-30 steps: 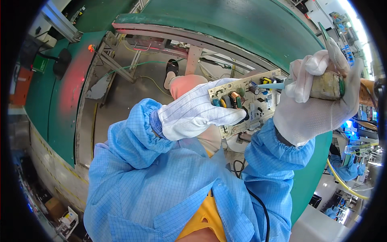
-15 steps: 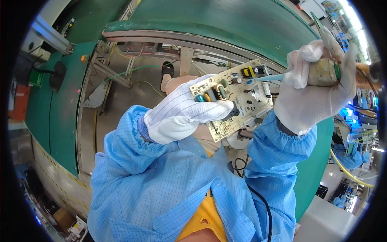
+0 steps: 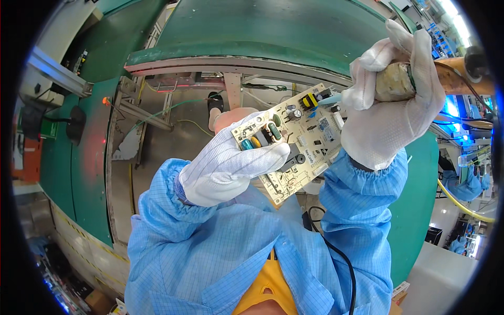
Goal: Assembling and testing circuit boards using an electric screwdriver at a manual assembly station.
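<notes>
My left hand [image 3: 231,165], in a white striped glove, grips a cream circuit board [image 3: 315,149] by its left side, thumb on top. The board is tilted and carries a yellow-and-black transformer [image 3: 308,101], capacitors and a green coil. My right hand [image 3: 391,113], also gloved, is closed around a tan, tape-wrapped tool body [image 3: 394,83]. From beside this hand a pale blue nozzle [image 3: 329,101] reaches over the board's far right corner, close to the transformer. Fingers hide where nozzle and body join, and I cannot tell whether the tip touches the board.
A green conveyor belt [image 3: 262,26] with a metal edge rail [image 3: 236,64] runs across ahead. Another green surface [image 3: 81,157] lies at the left. A copper-coloured pipe [image 3: 457,76] stands right of my right hand. A black cable [image 3: 344,257] hangs along my right sleeve.
The circuit board has shifted slightly left and toward me, showing more of its face. My right hand has moved left with the tool, its nozzle staying near the transformer.
</notes>
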Demonstrator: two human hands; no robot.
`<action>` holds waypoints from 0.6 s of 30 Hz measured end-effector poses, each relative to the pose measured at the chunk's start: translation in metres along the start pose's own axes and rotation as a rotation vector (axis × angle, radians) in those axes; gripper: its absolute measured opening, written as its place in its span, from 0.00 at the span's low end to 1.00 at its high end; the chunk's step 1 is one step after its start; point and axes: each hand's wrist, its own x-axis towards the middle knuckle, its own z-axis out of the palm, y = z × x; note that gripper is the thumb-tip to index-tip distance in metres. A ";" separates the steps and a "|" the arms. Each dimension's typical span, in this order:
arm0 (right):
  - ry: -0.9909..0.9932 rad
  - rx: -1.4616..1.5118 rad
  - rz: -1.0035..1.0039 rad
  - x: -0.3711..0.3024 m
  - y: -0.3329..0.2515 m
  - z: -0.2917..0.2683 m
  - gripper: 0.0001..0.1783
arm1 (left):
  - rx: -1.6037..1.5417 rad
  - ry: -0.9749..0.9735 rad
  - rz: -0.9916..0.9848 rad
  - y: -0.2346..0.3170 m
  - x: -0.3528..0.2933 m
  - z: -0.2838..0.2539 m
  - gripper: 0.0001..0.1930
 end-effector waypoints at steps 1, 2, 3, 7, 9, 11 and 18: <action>0.000 0.009 -0.004 0.000 0.000 0.000 0.26 | 0.000 0.000 -0.001 -0.003 0.000 0.000 0.18; 0.001 0.017 -0.007 -0.001 0.001 0.001 0.26 | 0.006 0.027 0.008 -0.006 -0.001 0.001 0.18; 0.002 0.026 -0.010 0.000 0.002 0.001 0.26 | 0.013 0.054 0.016 -0.007 -0.001 0.001 0.18; 0.008 0.054 -0.017 0.002 0.004 -0.002 0.26 | -0.020 0.045 -0.054 0.003 0.002 0.000 0.18; 0.032 0.002 -0.012 0.001 0.004 -0.006 0.26 | -0.043 0.028 -0.088 0.001 0.000 -0.005 0.18; 0.056 -0.049 -0.008 0.000 0.005 -0.009 0.26 | -0.044 0.077 -0.043 -0.012 0.001 -0.016 0.18; 0.144 -0.233 0.012 -0.002 0.007 -0.020 0.27 | -0.134 0.055 -0.016 0.008 -0.003 -0.007 0.17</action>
